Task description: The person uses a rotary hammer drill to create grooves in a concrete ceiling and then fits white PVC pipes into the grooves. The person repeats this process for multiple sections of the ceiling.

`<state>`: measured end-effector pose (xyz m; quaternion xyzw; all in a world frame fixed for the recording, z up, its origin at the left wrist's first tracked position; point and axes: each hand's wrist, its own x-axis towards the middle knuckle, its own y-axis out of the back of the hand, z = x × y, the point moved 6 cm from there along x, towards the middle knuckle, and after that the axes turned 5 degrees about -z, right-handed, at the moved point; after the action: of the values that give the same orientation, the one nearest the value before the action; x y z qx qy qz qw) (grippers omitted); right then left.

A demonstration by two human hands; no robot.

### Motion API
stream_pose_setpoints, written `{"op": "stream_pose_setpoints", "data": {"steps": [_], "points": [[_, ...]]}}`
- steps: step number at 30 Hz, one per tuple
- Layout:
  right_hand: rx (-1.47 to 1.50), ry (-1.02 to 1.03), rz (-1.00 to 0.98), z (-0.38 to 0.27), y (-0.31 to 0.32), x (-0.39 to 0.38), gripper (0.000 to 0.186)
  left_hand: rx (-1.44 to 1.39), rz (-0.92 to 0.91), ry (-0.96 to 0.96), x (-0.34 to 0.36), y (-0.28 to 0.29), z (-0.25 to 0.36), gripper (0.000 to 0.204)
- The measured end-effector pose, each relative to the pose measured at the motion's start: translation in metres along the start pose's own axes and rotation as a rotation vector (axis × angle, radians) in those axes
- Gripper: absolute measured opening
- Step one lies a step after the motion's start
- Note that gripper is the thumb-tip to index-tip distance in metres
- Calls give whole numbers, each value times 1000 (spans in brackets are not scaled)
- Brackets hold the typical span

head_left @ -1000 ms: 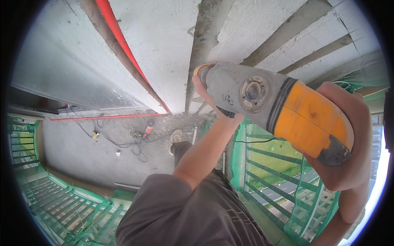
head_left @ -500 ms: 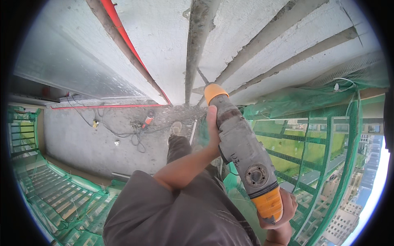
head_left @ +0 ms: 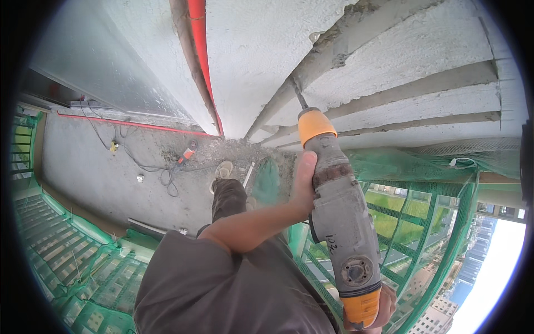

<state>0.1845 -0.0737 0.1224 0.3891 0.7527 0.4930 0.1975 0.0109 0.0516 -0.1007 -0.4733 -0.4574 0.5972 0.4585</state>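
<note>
My left hand [head_left: 303,183] is closed on the front body of a grey and orange rotary hammer drill [head_left: 345,222], just behind its orange collar. My right hand [head_left: 384,309] grips the rear end, partly hidden behind the orange housing. The bit [head_left: 300,94] points up into a long chased groove [head_left: 278,103] in the white wall; whether its tip touches is unclear. More grooves run alongside, and one at the left holds a red conduit [head_left: 199,30].
An angle grinder [head_left: 186,151] with tangled cord lies on the dusty concrete floor [head_left: 83,167] near my shoe [head_left: 223,170] and a pale strip [head_left: 248,173]. Green-netted railings [head_left: 61,245] edge the balcony, with grass, road and buildings below. Green netting [head_left: 411,158] lines the wall’s foot.
The drill has swung from lying across the upper right to pointing upward, its bit now visible at the groove. My right hand has moved downward with it. The view has shifted along the wall.
</note>
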Motion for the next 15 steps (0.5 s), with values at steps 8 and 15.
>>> {"op": "stream_pose_setpoints", "data": {"steps": [8,15], "points": [[14,65,-99,2,13,36,52,-486,-314,2,31,-12,1,98],[25,92,-325,-32,59,95,55,-609,-487,5,50,-51,9,99]]}}
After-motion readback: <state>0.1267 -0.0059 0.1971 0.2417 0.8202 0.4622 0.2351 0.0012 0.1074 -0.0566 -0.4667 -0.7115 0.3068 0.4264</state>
